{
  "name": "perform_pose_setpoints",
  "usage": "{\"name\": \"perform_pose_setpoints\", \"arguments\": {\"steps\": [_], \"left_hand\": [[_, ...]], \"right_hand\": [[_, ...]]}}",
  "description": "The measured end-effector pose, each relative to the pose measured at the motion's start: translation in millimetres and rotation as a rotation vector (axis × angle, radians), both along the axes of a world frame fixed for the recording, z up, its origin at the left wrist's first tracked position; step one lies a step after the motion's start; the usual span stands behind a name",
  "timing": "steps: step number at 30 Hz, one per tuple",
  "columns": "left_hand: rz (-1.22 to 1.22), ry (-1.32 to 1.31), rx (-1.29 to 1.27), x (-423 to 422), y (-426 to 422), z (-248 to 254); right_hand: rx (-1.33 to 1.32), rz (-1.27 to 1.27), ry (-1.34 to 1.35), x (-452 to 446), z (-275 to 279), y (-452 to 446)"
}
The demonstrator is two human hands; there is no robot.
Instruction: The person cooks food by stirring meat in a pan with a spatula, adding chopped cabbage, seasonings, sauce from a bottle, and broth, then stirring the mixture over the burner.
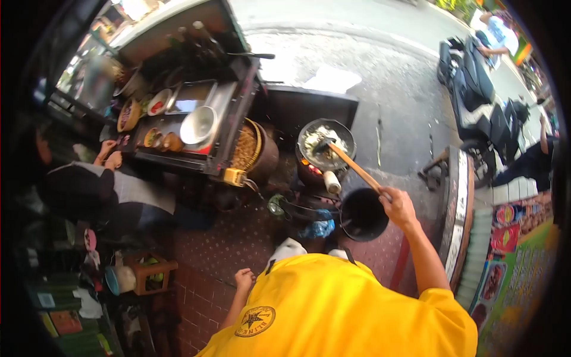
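Observation:
My right hand (397, 205) is closed round the wooden handle of a spatula (355, 168). The spatula's dark blade rests among pale, whitish-green pieces of food (315, 138) in a round wok (351, 138). Under the wok, orange fire glows in a dark stove (310, 178). My left hand (244, 278) hangs low beside my yellow shirt, fingers curled in, with nothing visible in it. A black bucket (364, 217) stands just below and left of my right hand. Beside the stove is a small pale cylinder (332, 182).
To the left, a food cart (226, 113) carries a white pot (198, 125) and several bowls. A basket of brown food (245, 147) sits beside it. Another person's hands (109, 156) are at the cart. A bench (457, 202) and motorbike (476, 89) stand right. A blue plastic bag (320, 226) lies near my feet.

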State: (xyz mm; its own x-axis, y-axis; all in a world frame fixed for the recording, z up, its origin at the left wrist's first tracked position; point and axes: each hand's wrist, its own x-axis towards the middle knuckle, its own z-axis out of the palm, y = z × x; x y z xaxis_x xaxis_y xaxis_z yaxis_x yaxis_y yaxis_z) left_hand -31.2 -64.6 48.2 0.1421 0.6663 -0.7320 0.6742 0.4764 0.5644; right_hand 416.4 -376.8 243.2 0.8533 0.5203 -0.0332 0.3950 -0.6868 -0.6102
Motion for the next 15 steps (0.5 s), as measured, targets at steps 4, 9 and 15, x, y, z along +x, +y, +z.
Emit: {"name": "perform_pose_setpoints", "arguments": {"steps": [4,9,15], "left_hand": [[-0.067,-0.018,0.117,17.6,6.1,-4.2],[-0.105,-0.086,0.224,38.4,25.1,-2.8],[0.048,-0.171,0.101,-7.1,42.1,-31.2]], "right_hand": [[-0.021,0.106,-0.14,-9.3,12.2,36.3],[-0.037,-0.048,-0.228,-2.2,-39.5,49.1],[-0.085,-0.205,0.052,-45.2,-14.0,45.4]]}}
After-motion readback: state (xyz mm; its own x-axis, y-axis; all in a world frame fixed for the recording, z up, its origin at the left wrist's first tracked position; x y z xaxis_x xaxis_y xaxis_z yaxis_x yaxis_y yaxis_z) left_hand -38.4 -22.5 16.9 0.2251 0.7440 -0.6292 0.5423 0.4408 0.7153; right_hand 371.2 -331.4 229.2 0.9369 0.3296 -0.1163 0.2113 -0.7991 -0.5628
